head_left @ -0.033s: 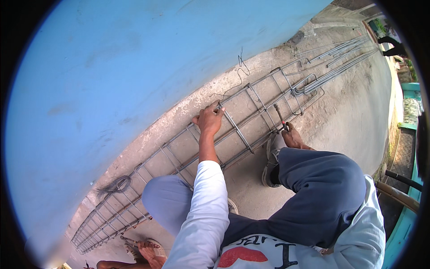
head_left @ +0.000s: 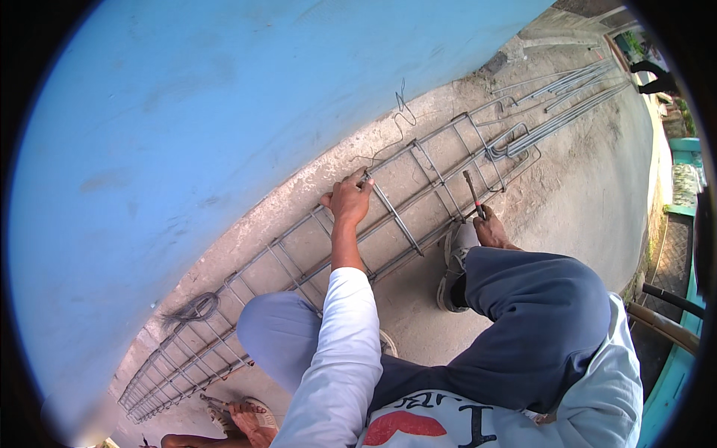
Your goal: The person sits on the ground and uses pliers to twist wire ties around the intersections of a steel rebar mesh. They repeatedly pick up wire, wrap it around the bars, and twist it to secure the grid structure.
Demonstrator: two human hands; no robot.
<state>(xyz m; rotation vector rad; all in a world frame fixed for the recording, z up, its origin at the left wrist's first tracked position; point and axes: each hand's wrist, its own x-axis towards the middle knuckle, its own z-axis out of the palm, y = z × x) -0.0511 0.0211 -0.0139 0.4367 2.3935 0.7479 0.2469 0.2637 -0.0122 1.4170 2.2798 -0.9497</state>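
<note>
A long grey rebar cage (head_left: 434, 184) lies slantwise on the concrete floor, its long bars crossed by square stirrups. At the cage's far bar, my left hand (head_left: 351, 200) is closed around the corner where a stirrup meets it; the fingertips are partly hidden. Close to the near side of the cage, my right hand (head_left: 490, 228) grips a slim hand tool (head_left: 472, 190) with a dark metal end and red on its handle. The tool points up over the bars, and its exact kind does not show. A thin loose wire (head_left: 404, 112) stands beyond the far bar.
A blue wall (head_left: 224, 112) rises just behind the cage. Loose steel bars (head_left: 575, 82) extend to the upper right. A wire coil (head_left: 200, 308) rests on the cage at left. Another person's hand (head_left: 251, 420) is at lower left, near the cage. My shoe (head_left: 452, 272) stands beside it.
The tool in my right hand has swung slightly to the right, and that hand has shifted a little. My left hand and the cage stay where they were.
</note>
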